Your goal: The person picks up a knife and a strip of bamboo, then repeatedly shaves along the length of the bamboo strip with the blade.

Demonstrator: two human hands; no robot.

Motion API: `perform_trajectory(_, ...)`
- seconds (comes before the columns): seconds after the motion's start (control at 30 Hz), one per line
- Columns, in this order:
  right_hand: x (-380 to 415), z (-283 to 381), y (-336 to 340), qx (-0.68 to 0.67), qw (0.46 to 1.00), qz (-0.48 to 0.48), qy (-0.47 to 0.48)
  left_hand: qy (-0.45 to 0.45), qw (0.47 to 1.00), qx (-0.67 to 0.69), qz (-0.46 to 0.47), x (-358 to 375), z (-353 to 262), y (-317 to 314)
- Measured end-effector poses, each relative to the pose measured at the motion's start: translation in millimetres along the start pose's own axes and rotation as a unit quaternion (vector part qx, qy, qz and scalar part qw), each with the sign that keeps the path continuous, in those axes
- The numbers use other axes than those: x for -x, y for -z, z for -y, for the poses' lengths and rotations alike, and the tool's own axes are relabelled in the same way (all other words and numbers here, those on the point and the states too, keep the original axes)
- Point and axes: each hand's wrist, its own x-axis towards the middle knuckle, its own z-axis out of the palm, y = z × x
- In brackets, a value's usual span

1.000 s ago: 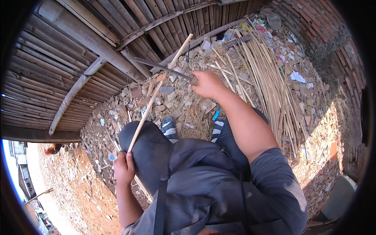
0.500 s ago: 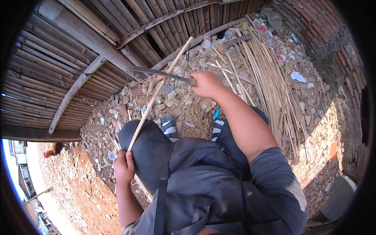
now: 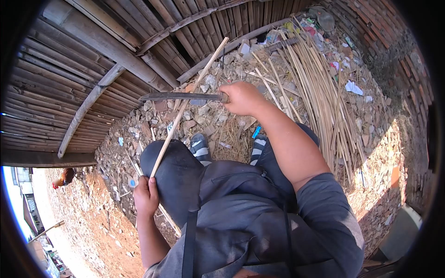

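My left hand [image 3: 146,197] is closed on the lower end of a long pale bamboo strip [image 3: 166,144], which slants up and away past my left knee. In my right hand [image 3: 243,98] is the handle of a machete [image 3: 181,96]. Its long dark blade points left and crosses the strip above its middle. Whether the edge bites into the strip cannot be made out. More thin strips [image 3: 168,219] lie beside my left leg, partly hidden by my hand and leg.
A large pile of bamboo strips [image 3: 320,92] lies on the rubble at the right. A bamboo slat wall [image 3: 60,88] rises at the left, a brick wall [image 3: 371,23] at the right. A chicken [image 3: 64,178] stands at the far left. Litter is scattered on the stones.
The machete blade has swung down and is now nearly level, crossing the strip lower. The strip's far end has dropped slightly. My left hand stays in place. The chicken has shifted slightly.
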Motion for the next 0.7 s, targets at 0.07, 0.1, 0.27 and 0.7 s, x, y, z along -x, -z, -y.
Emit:
perform_trajectory(0.07, -6, -15, -11, -0.026, 0.998, -0.045, -0.043, -0.011, 1.000, 0.002, -0.009, 0, 1, -1)
perform_trajectory(0.1, -9, -20, -14, -0.036, 0.995, -0.057, -0.068, -0.006, 1.000, -0.002, -0.003, 1, 1, -1)
perform_trajectory(0.27, -10, -14, -11, -0.077, 0.991, -0.079, -0.082, -0.006, 1.000, 0.000, -0.001, 0, 1, 1)
perform_trajectory(0.7, -6, -11, -28, -0.045, 0.998, -0.034, -0.026, 0.012, 1.000, -0.008, 0.014, 0, -6, 5)
